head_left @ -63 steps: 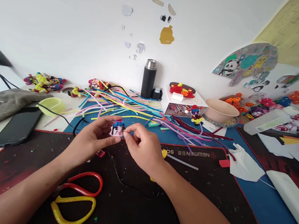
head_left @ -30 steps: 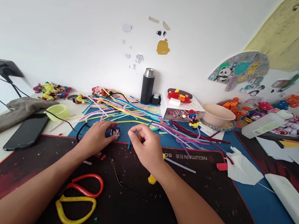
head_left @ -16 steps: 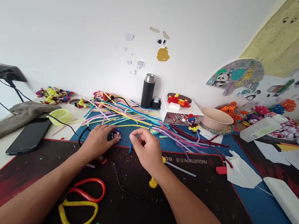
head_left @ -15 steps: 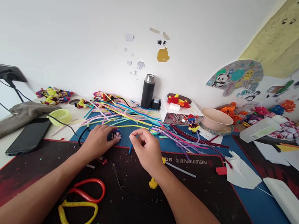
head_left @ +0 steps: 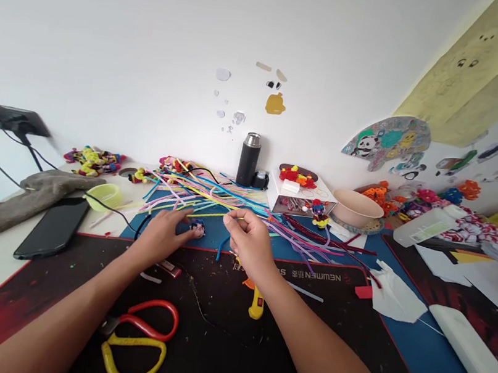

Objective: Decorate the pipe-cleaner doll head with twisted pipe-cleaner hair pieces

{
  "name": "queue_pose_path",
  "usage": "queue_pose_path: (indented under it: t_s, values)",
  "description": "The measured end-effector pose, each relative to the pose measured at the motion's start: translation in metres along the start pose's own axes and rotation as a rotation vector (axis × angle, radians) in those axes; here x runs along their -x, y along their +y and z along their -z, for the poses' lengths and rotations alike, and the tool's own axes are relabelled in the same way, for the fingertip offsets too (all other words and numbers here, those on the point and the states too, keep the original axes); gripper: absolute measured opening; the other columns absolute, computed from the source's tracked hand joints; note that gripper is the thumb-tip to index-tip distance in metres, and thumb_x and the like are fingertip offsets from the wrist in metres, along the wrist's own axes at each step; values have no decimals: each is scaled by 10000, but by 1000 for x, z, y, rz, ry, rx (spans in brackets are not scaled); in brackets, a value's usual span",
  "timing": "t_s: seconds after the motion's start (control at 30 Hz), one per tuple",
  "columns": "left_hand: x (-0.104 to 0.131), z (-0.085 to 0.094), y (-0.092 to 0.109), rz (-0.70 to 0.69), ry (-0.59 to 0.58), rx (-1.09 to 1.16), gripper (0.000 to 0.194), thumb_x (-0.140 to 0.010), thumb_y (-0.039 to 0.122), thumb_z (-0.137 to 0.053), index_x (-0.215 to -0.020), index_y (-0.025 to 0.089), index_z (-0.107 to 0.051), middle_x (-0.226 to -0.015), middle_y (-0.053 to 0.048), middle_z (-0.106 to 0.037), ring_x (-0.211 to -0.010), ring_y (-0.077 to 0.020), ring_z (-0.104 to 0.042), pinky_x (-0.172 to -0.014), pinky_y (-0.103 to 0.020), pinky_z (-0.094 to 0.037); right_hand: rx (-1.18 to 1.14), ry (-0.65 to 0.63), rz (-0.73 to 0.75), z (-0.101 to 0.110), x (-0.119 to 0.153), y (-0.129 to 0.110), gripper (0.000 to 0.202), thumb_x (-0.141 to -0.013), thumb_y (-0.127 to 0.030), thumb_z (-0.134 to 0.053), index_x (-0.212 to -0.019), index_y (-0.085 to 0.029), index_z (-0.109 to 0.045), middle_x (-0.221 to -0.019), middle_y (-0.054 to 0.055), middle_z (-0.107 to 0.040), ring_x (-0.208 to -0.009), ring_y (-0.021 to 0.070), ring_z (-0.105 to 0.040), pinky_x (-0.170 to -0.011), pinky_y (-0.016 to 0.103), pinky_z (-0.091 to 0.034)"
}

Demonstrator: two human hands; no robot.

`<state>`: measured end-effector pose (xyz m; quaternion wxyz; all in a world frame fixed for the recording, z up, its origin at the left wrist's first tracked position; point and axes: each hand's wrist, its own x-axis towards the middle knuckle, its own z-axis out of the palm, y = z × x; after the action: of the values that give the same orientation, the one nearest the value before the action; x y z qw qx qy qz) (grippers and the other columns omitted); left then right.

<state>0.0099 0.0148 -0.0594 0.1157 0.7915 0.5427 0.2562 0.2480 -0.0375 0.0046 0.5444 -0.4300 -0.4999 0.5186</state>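
My left hand rests at the mat's far edge, thumb and fingers apart. Just beyond its thumb tip lies a small black, white and pink figure-like piece; whether they touch I cannot tell. My right hand is closed in a pinch, raised a little above the pipe cleaners, and what sits between its fingertips is too small to make out. A short blue pipe cleaner stands out below it. Under my right wrist is a yellow glue gun with an orange trigger, partly hidden.
Scissors with red and yellow handles lie on the dark mat. Many pipe cleaners spread behind my hands. Further off stand a black thermos, a white box and a pink bowl. A phone is at left.
The view has tilted up slightly. My left hand's fingers have drawn back a little from the small figure-like piece. My right hand stays pinched, and more of the glue gun shows.
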Motion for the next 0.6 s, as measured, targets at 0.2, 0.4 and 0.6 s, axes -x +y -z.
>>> queue_pose_path:
  t_s: [0.2, 0.4, 0.6]
  values:
    - [4, 47, -14, 241, 106, 213, 684, -928, 697, -631, -1395, 202, -689, -1112, -97, -796, -956, -302, -720, -831, -379, -530, -60, 8, 49, -8, -12, -16, 365, -835, -563, -780, -908, -238, -629, -531, -125, -357, -413, 84, -313, -424, 249, -225]
    - [9, 72, 11, 389, 142, 178, 366, -916, 594, -648, -878, 230, -661, -808, 0, -702, -743, -220, -612, -701, -316, -420, -46, 97, 60, 3, -9, 2, 375, -826, -559, -792, -882, -232, -618, -520, -113, -399, -419, 88, -327, -430, 254, -224]
    - [11, 73, 30, 358, 102, 148, 359, -885, 583, -691, -837, 227, -686, -759, 28, -679, -728, -198, -549, -675, -296, -360, 55, 132, 115, 21, -4, 8, 317, -914, -525, -755, -962, -229, -654, -559, -107, -403, -469, 106, -355, -476, 270, -270]
